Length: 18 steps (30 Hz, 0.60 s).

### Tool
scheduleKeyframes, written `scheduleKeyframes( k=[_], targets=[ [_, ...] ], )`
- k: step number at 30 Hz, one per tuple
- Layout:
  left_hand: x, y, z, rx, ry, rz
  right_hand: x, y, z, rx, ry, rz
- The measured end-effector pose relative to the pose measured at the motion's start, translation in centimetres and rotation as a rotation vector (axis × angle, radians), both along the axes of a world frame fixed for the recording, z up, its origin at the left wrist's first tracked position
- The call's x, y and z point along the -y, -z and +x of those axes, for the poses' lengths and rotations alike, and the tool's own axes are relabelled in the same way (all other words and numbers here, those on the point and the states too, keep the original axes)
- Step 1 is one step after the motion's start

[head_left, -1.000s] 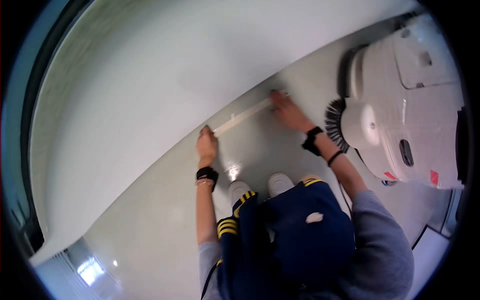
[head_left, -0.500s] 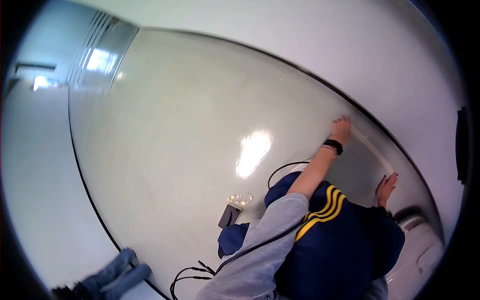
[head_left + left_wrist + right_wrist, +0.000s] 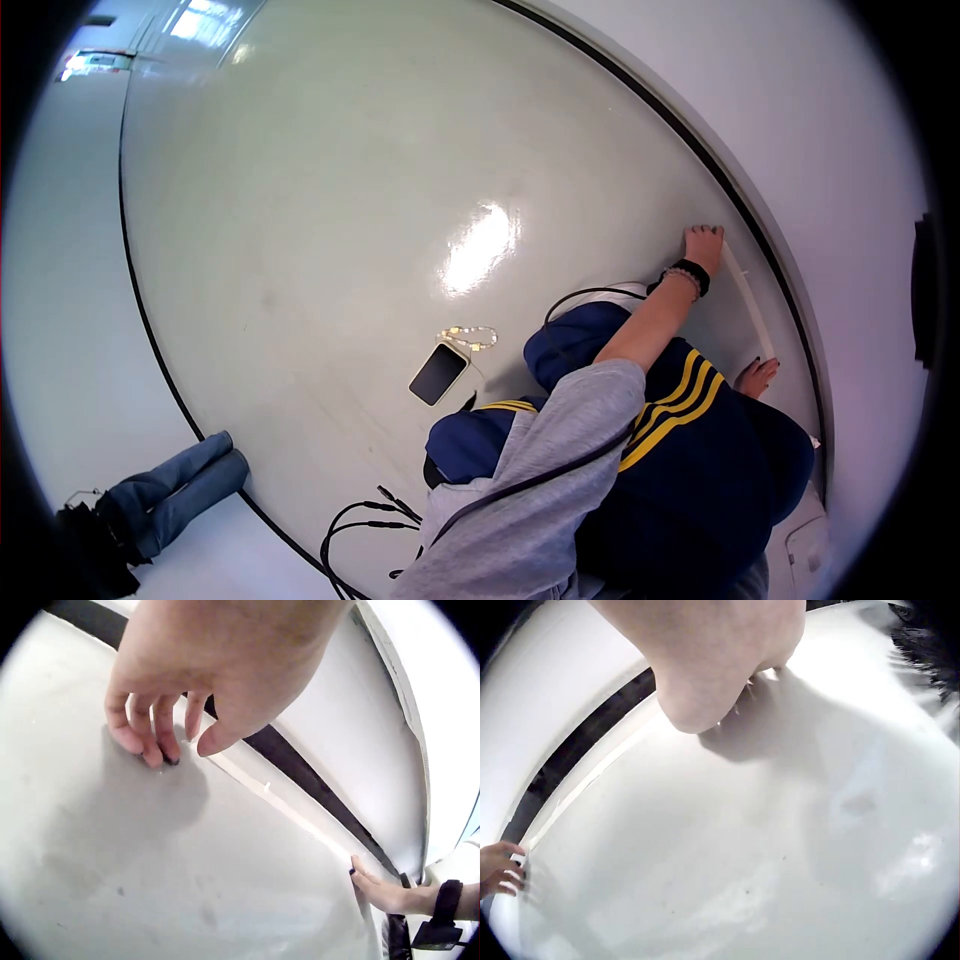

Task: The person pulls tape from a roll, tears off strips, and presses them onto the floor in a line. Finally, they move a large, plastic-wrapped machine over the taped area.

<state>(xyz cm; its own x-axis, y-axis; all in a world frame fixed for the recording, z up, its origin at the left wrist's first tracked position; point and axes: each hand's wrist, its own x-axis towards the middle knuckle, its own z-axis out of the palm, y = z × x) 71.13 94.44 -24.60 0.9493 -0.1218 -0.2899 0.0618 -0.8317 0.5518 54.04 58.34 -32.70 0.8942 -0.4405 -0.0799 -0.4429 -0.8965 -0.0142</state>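
A narrow pale strip of tape (image 3: 750,295) runs along the floor beside the wall, with a small tab partway down it. At one end is my left hand (image 3: 704,250), fingers loosely bent and fingertips on the floor. In the left wrist view, its thumb (image 3: 214,740) and index finger meet the tape's end, with a gap between thumb and finger. My right hand (image 3: 758,378) rests at the other end, its fingers extended and spread over the tape. From the right wrist camera, its palm hides most of its fingers.
A phone (image 3: 438,373) with a beaded strap (image 3: 480,340) lies on the glossy floor behind my left arm. Black cables (image 3: 375,523) trail nearby. A person's jeans (image 3: 190,490) show at lower left. A black baseboard (image 3: 690,145) edges the wall; a black bristle brush (image 3: 922,649) is near my right hand.
The head view has swung left, bringing the phone, cables and the person's jeans into sight. Both hands stay at the tape's two ends; the right, blurred by motion earlier, now looks still.
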Motion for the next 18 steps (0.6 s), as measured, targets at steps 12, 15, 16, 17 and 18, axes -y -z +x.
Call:
scheduleKeyframes(
  k=[12,15,16,17,18],
  targets=[
    [0.0,0.8,-0.1,0.026,-0.048,0.046,1.0,0.6,-0.2,-0.038,-0.044,0.056],
    [-0.2,0.6,0.5,-0.057,-0.034,-0.054,-0.2,0.4,-0.5,-0.007,-0.009,-0.006],
    [-0.4,0.4,0.4,-0.014,-0.012,-0.018,-0.5,0.6,-0.4,0.035,-0.014,0.031],
    [-0.9,-0.2,0.5,-0.003,0.007,-0.080,-0.4,0.8,-0.8,0.075,-0.012,0.061],
    [-0.9,-0.5,0.3,0.044,0.046,-0.023,-2.9,-1.6,-0.5,-0.013,0.046,-0.014]
  ],
)
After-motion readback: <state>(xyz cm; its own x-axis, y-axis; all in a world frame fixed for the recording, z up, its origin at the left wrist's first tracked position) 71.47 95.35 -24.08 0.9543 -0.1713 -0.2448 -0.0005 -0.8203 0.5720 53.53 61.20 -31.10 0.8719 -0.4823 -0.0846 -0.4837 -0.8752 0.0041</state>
